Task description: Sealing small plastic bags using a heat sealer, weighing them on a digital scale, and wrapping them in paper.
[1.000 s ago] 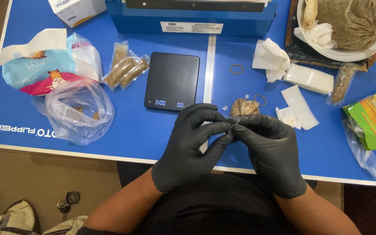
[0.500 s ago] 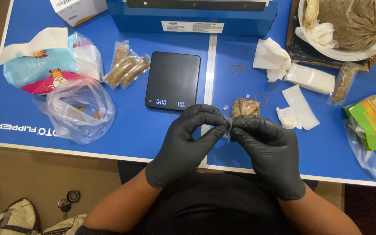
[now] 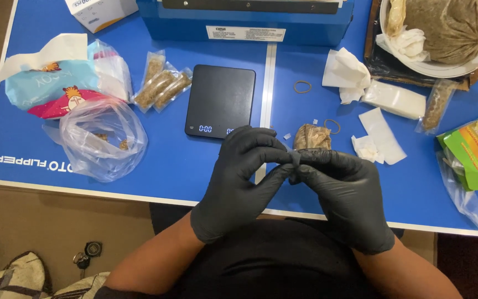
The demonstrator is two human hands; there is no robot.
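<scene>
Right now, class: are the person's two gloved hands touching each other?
Touching. The head view shows the left hand and right hand meeting fingertip to fingertip, no gap, just below the small brown packet.

Both hands, left [image 3: 239, 182] and right [image 3: 347, 199], wore black gloves. Between their fingertips sat a tan-filled clear packet [image 3: 312, 137]. Beyond the left hand lay a black scale [image 3: 219, 99] on the blue table [image 3: 167, 160].
</scene>
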